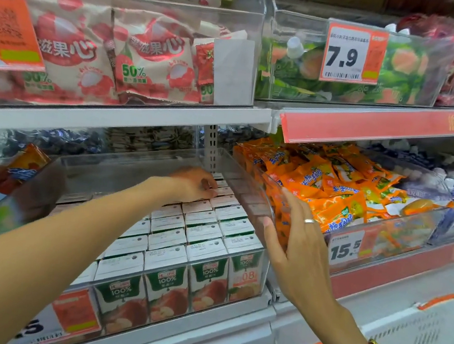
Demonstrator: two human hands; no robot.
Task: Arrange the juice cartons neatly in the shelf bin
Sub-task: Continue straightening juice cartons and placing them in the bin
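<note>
Juice cartons [201, 242] stood upright in tight rows inside the clear shelf bin [264, 262], filling its front and right part; the left hand [191, 183] reached deep over the rows, fingers curled onto the top of a carton near the back, though whether that grip pinched it could not be told; the right hand [296, 243] hovered open beside the bin's right wall, fingers straight, holding nothing; orange snack packets [330, 188] lay heaped in the neighbouring bin.
</note>
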